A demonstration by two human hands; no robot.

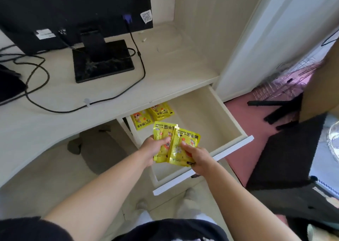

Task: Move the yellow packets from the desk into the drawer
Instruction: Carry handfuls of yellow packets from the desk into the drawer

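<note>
Nearest the viewer, the left hand [153, 150] and right hand [196, 155] each pinch one glossy yellow printed foil packet [185, 141], the pair overlapping above the open pale wooden drawer [227, 116]. Lowering them flat before release would probably keep them tidy. Farther back, two matching packets in the drawer [152, 115] lie beneath the pale desk [174, 72] edge.

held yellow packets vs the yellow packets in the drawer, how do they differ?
The held yellow foil packets are up in the air above the open cream wooden drawer, gripped by the left hand and right hand; the loose yellow packets at the drawer's back lie flat on its floor, untouched. The held packets are in full view; the loose ones sit partly under the desk edge. Both pairs overlap and share the same yellow cartoon print.
</note>
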